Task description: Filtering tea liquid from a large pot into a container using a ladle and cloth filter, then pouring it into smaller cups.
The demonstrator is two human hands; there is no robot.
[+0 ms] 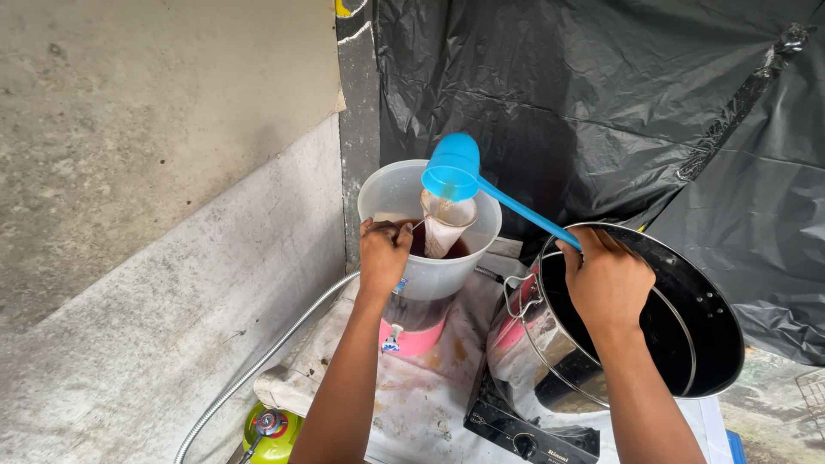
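Observation:
My right hand grips the long handle of a blue plastic ladle, which is tipped over a cloth strainer. My left hand holds the strainer's handle at the rim of a translucent white bucket. Dark brown liquid shows inside the bucket under the strainer. The bucket stands on a pink-based container. A large steel pot sits below my right hand on a black stove.
A dark round lid leans behind the pot. A corrugated metal hose runs down to a green gas cylinder. Black plastic sheeting hangs behind; a concrete wall is on the left. Stained white cloth covers the surface.

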